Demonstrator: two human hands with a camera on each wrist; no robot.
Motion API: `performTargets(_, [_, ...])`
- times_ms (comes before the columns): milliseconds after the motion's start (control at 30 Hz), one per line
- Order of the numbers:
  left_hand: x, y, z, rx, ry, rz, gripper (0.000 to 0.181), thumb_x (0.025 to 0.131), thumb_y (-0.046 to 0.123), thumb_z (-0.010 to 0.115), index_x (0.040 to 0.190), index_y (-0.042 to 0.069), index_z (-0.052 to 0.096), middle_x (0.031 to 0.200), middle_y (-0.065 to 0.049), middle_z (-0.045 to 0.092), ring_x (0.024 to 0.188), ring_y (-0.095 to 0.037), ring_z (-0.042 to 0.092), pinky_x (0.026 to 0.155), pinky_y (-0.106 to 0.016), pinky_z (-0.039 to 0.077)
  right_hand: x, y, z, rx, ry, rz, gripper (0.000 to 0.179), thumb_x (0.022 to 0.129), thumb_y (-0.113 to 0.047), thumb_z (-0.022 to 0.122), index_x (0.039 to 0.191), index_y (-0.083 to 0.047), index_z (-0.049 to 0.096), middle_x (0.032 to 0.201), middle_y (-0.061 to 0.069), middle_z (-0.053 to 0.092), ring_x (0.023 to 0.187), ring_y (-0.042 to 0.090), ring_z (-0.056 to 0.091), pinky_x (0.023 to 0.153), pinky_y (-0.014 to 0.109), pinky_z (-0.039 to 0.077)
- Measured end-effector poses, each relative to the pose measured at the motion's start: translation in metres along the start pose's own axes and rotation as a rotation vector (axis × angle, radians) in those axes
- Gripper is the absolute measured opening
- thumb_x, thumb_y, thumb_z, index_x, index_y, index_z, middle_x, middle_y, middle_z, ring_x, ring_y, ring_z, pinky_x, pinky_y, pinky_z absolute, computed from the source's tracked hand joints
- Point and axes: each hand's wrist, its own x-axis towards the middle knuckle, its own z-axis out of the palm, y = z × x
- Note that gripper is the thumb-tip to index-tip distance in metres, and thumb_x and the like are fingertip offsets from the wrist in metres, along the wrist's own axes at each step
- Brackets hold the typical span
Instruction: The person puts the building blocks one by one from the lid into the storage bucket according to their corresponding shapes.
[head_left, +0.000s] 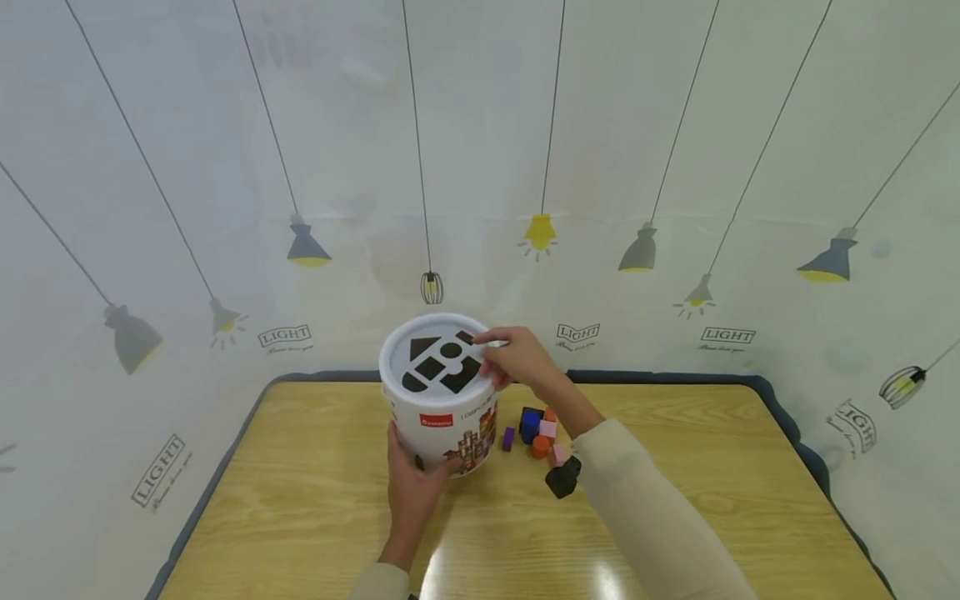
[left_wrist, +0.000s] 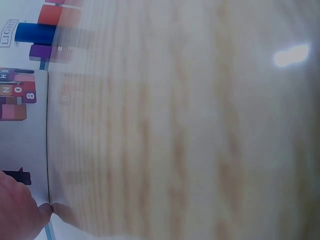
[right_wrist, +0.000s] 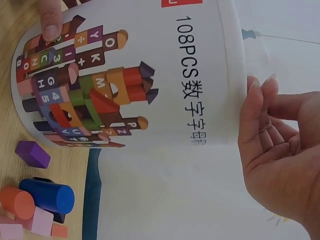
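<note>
A white bucket (head_left: 431, 417), printed with block pictures, tilts toward me on the table. Its white lid (head_left: 397, 354) is on and has dark cut-out shapes. My left hand (head_left: 416, 492) grips the bucket low down, with thumb and fingers spread round its wall. My right hand (head_left: 517, 358) is at the lid's right edge, index finger reaching over the top beside a rectangular slot. In the right wrist view the right hand's fingertips (right_wrist: 270, 86) come close together at the rim, with the other fingers bent; I cannot tell whether they hold anything.
Right of the bucket, loose blocks lie in a small group: a purple block (head_left: 508, 439), a blue cylinder (right_wrist: 47, 195), an orange cylinder (head_left: 541, 447), pink blocks (head_left: 548, 429) and a black block (head_left: 562, 479). The wooden table (head_left: 300, 500) meets a lamp-printed wall covering (head_left: 480, 167) behind.
</note>
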Motion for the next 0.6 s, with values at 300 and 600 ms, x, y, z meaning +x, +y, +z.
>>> performTargets(300, [0.0, 0.0, 0.0, 0.033, 0.021, 0.009, 0.125, 0.063, 0.034, 0.092, 0.157, 0.014, 0.011, 0.158, -0.009, 0.027, 0.142, -0.031, 0.03, 0.116, -0.052, 0.027, -0.001, 0.008, -0.01, 0.062, 0.036, 0.062, 0.029, 0.098, -0.016, 0.056, 0.125, -0.009, 0.062, 0.075, 0.01, 0.067, 0.052, 0.015, 0.058, 0.057, 0.03, 0.058])
performTargets(600, [-0.001, -0.002, 0.0, -0.004, 0.0, 0.019, 0.125, 0.065, 0.04, 0.09, 0.157, 0.021, 0.007, 0.158, -0.004, 0.025, 0.144, -0.027, 0.027, 0.117, -0.05, 0.027, -0.001, 0.02, -0.019, 0.061, 0.084, 0.064, 0.028, 0.098, -0.017, 0.054, 0.123, -0.01, 0.063, 0.078, 0.012, 0.067, 0.052, 0.016, 0.058, 0.058, 0.029, 0.059])
